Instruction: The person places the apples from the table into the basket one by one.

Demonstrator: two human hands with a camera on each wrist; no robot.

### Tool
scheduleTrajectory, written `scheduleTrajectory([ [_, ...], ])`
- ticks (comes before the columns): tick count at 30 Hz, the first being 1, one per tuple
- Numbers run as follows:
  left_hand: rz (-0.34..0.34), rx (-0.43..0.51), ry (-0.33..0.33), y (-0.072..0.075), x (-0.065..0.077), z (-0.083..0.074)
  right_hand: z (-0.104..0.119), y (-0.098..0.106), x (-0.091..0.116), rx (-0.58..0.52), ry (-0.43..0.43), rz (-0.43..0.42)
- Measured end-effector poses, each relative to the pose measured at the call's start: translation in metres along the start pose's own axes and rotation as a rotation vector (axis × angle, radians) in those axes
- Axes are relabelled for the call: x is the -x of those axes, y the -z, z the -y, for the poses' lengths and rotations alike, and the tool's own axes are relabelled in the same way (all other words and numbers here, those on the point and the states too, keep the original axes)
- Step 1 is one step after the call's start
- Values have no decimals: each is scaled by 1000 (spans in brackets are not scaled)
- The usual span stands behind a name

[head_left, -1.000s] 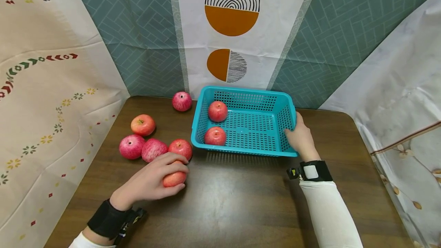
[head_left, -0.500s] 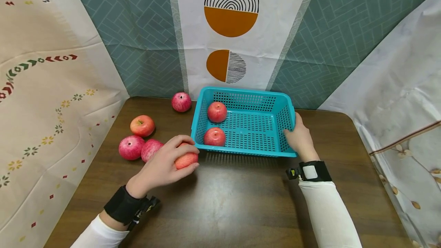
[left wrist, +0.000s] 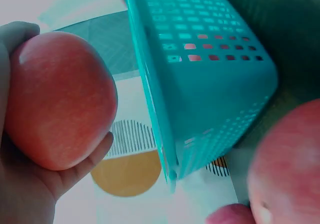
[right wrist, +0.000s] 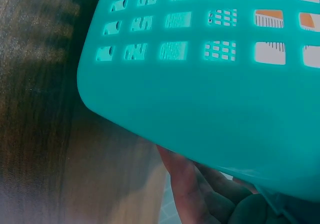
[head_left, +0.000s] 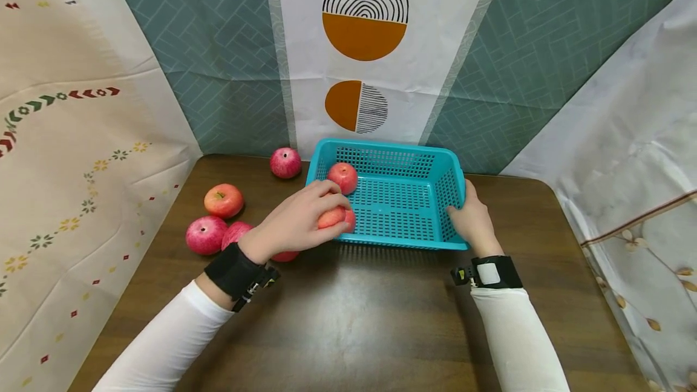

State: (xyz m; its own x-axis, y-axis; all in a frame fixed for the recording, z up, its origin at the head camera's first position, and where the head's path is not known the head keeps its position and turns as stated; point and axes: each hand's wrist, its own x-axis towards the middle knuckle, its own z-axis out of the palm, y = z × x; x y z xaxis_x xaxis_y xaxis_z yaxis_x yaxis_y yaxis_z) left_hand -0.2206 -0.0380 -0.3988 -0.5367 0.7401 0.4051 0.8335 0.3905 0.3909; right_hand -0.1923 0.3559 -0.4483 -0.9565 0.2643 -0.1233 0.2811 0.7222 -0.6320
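My left hand [head_left: 305, 216] holds a red apple [left wrist: 62, 101] over the near left corner of a turquoise plastic basket [head_left: 397, 198]. Fingers and thumb curl around the fruit, and in the left wrist view it is higher than the basket's rim. Two apples are inside the basket: one [head_left: 343, 178] at the left back, and another [head_left: 351, 221] partly hidden behind the held apple. My right hand [head_left: 475, 216] grips the basket's right end, thumb inside the rim. From the right wrist view, its fingers [right wrist: 182, 184] reach under the basket's edge.
Left of the basket, several more apples lie on the brown wooden table [head_left: 359, 319]. A dark pink one [head_left: 285, 163] is near the back edge, an orange-red one [head_left: 224, 200] farther left. Another [head_left: 285, 256] is mostly covered by my left wrist. Patterned cloths [head_left: 229, 77] hang behind.
My left hand has lifted the apple from the table and carried it right and away from me, to above the basket's corner. The right hand and basket have stayed in place.
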Motion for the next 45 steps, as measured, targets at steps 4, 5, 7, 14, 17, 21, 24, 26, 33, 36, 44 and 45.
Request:
scheduleTrajectory([
  [4, 54, -54, -30, -11, -24, 8, 0, -1, 0, -3, -1, 4],
  [5, 72, -68, -28, -14, -29, 10, 0, -1, 0, -4, -2, 4],
  [7, 114, -89, -8, -18, -39, 12, 1, -1, 0, -6, -6, 6],
  [14, 334, -110, 74, -27, -72, 18, 1, 0, -1, -4, -15, 9],
  [17, 412, -117, 102, -31, -85, 19, 1, 0, -2, -4, -14, 7],
  [21, 484, -146, 127, -39, -98, 20, 1, 0, -2, -7, -11, 6],
  [24, 532, -161, 127, -45, -104, 20, 0, 0, -2, -12, -12, 7],
  [26, 565, -161, 121, -49, -107, 19, 0, -1, -2, -14, -11, 6],
  [33, 621, -87, 118, -47, -107, 14, -1, -1, -2, -13, -7, -1],
  [36, 631, -92, 116, -40, -109, 12, -1, 1, -2, -7, -2, -4],
  [44, 698, -138, 147, -29, -126, 5, -1, 0, -1, -11, -11, 2],
  [45, 710, -160, 154, -31, -128, 5, -1, 0, -1, -12, -10, 3],
])
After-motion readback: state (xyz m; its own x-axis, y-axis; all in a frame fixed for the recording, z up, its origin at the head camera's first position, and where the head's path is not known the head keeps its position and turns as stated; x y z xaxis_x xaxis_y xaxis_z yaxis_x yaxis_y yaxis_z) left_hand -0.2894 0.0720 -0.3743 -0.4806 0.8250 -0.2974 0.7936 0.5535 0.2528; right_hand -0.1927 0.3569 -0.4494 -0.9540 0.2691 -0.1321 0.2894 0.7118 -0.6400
